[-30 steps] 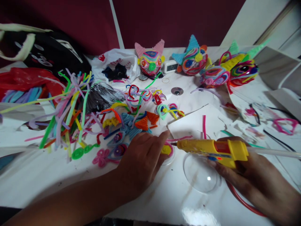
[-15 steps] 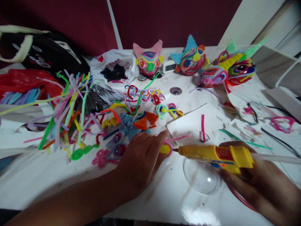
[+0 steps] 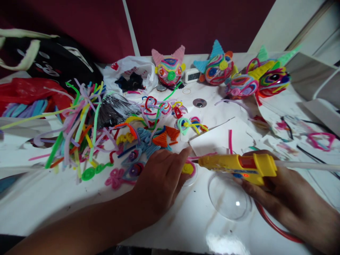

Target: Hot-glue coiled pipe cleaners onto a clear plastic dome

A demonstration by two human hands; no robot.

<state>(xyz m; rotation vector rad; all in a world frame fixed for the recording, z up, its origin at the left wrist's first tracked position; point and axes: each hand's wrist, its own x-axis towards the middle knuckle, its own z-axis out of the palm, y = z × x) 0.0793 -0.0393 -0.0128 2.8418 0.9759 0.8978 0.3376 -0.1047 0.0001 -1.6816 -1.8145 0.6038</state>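
Glue gun [image 3: 237, 166], yellow with a red lit indicator, lies level in the right hand [image 3: 281, 198], which is wrapped around its grip; nozzle tip points left and sits just beside the small yellow-and-pink pipe-cleaner coil [image 3: 188, 168]. The coil rests on a small clear dome on the white bench [image 3: 79, 202]. Left hand [image 3: 159, 180] lies flat, fingers spread, fingertips pinning the coil's left edge, holding nothing else. A larger clear plastic half-sphere [image 3: 228, 196] sits under the gun body, apart from the coil. To do it well, I judge: keep the nozzle low and close to the seam, squeeze a small bead only, keep the left fingertips off the hot tip and out of the glue path, hold the coil steady so it does not slide on the slick dome. Loose pipe cleaners [image 3: 79, 124] lie near to the left; risk of stringing glue onto them.
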